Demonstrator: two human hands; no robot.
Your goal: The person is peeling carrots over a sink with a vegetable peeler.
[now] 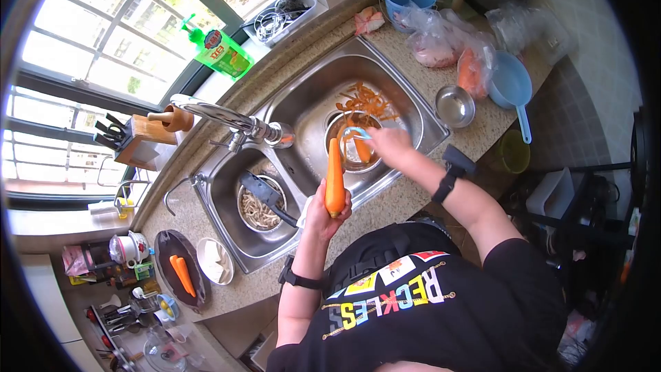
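My left hand (321, 215) is wrapped round the thick lower end of a peeled-looking orange carrot (334, 184), which points up over the right sink basin. In my right hand (391, 147) is a peeler (356, 130) with a light blue frame, close beside the carrot's thin tip. Below it sits a round metal bowl (330, 158) in the basin, with another carrot (362, 151) in it. Orange peelings (365, 100) lie on the basin floor behind the bowl.
A chrome faucet (231, 118) reaches over the double sink. The left basin holds a bowl of pale strips (259, 211). Two carrots (182, 275) lie on a dark board (165, 246). A metal bowl (455, 106), bagged food (437, 45) and a blue ladle-shaped scoop (509, 81) stand at right.
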